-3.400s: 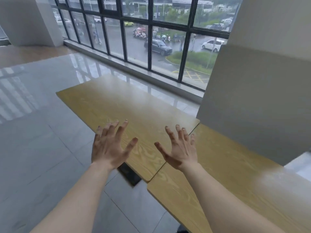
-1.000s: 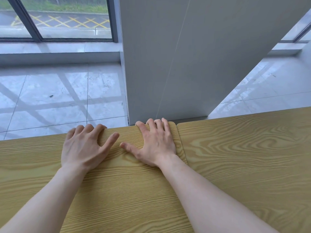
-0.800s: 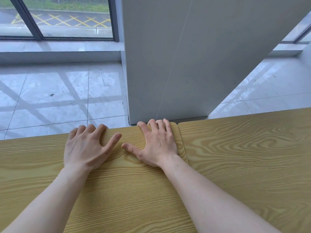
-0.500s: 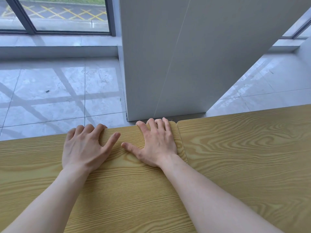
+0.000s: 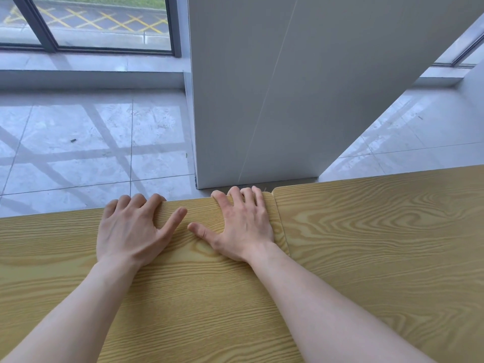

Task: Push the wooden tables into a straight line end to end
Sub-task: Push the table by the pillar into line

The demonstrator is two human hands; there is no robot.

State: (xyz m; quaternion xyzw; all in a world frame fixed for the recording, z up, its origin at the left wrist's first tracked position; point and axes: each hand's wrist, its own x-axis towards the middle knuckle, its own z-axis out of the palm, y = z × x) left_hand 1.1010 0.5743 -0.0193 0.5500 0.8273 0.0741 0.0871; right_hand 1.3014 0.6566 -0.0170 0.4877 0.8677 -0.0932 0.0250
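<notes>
Two light wooden tables fill the lower half of the view. The left table (image 5: 39, 258) meets the right table (image 5: 379, 244) at a thin seam near the middle, their tops level and far edges nearly in line. My left hand (image 5: 131, 231) lies palm down on the left table, fingers curled over its far edge. My right hand (image 5: 243, 226) lies flat on the same table beside the seam, fingertips hooked over the far edge by the rounded corner.
A large grey-white pillar (image 5: 301, 87) stands right behind the tables' far edge, almost touching near the seam. Glossy tiled floor (image 5: 78, 142) stretches to the left and right of it. Floor-to-ceiling windows (image 5: 91, 24) run along the back left.
Since 3.4 s ago my hands came down from the air onto the left table. In the last second they kept their grip; the view shifted slightly and the far edges look closer to aligned.
</notes>
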